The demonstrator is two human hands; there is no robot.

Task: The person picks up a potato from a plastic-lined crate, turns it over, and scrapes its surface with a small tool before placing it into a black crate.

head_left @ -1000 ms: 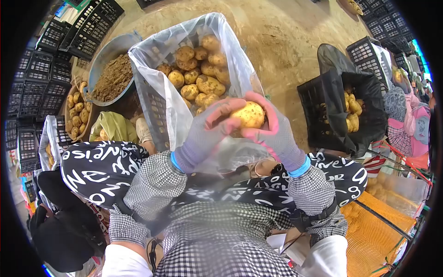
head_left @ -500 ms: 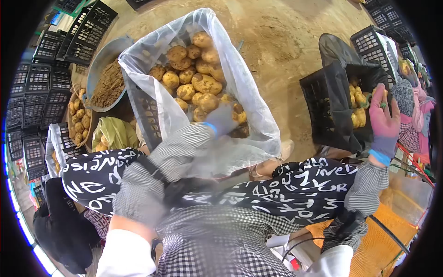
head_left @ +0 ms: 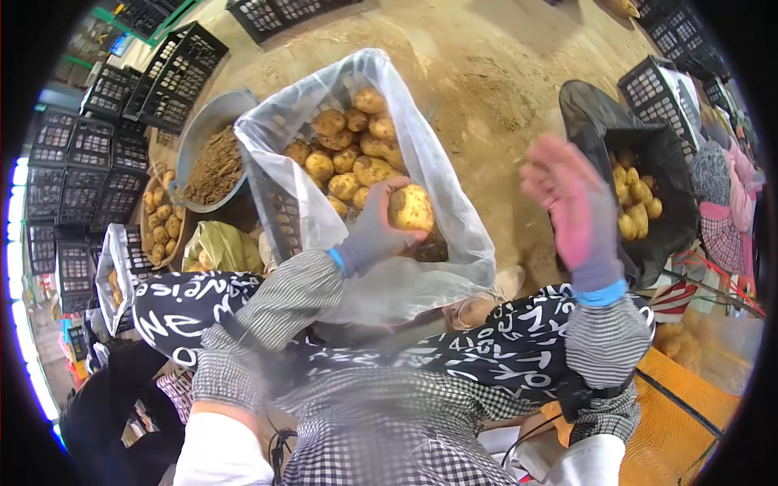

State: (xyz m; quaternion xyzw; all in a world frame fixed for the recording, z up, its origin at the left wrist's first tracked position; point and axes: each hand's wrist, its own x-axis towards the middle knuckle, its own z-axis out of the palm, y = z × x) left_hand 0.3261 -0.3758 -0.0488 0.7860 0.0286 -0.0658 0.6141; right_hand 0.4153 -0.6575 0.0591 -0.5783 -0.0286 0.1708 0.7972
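1. Lifting out of the heap where it was buried half a second ago, the left hand (head_left: 369,235) is now gripping one potato (head_left: 411,207). Its fingers are curling round the lower side and holding it just above the heap.
2. Swinging back from the far right, the right hand (head_left: 571,202) is now hovering blurred in the air, palm spread and holding nothing.
3. Just beyond the knees, the clear-lined crate (head_left: 279,219) is sitting where it was, heaped with potatoes under the lifted one.
4. To the right, the black-lined crate (head_left: 600,121) is holding more potatoes, and the right hand is no longer over it.
5. Farther left, a basin (head_left: 194,138) of soil is lying beside the clear-lined crate, with stacked black crates (head_left: 105,154) beyond.
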